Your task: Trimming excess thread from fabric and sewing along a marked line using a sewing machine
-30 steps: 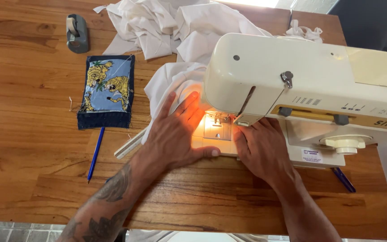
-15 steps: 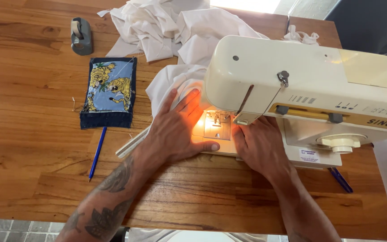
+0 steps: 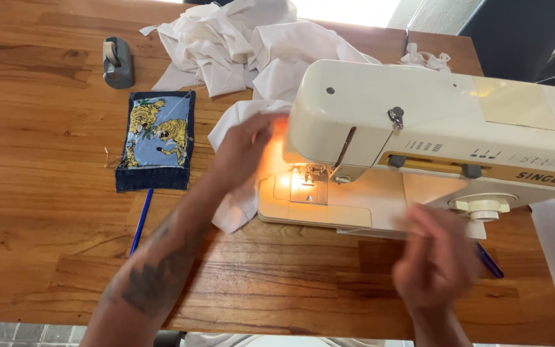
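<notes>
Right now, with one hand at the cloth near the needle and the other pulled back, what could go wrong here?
1. The left hand rests on the white cloth close beside the lit needle area; if the sewing machine runs, fingers could be caught.
2. The right hand is blurred and off the cloth, so one hand alone guides it and the seam may drift.
3. The loose fabric pile behind the machine could drag or bunch the piece.

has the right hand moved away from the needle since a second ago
Yes. The right hand has pulled back from the needle plate toward the table's near edge. It now sits, blurred, in front of the sewing machine's base, touching nothing visible.
</notes>
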